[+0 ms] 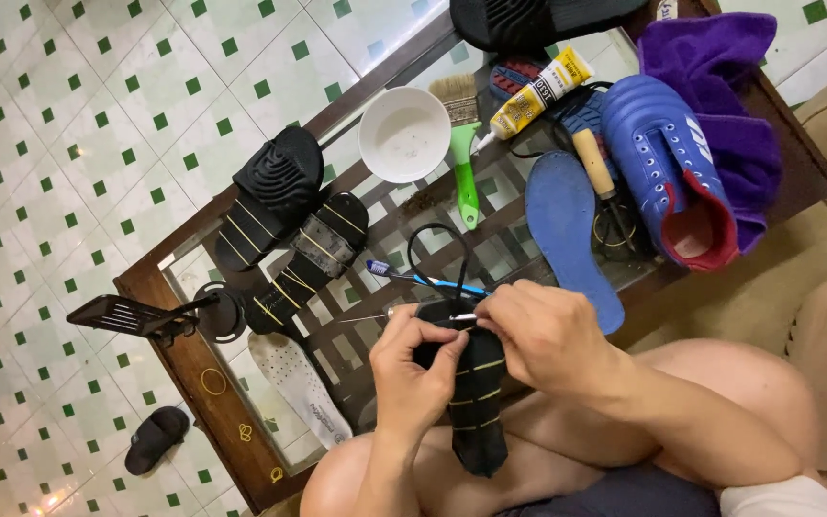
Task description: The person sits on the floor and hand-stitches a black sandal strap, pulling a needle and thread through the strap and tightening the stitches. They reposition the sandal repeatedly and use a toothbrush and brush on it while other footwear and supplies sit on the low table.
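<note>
Ahead, toothbrush (420,279) and insole (569,236) crowd — left free.

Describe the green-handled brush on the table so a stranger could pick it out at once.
Start at the glass-topped table with the wooden frame and find the white bowl near its far edge. Directly beside the bowl lies the brush, bristles pointing away from the person. It is the only thing there with a bright green handle and pale flat bristles, unlike the yellow glue tube next to it.

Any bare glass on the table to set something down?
Free: the strip between the green-handled brush and the blue insole, and the edge beside the white insole. Crowded: far right around the blue shoe and glue tube.
</note>
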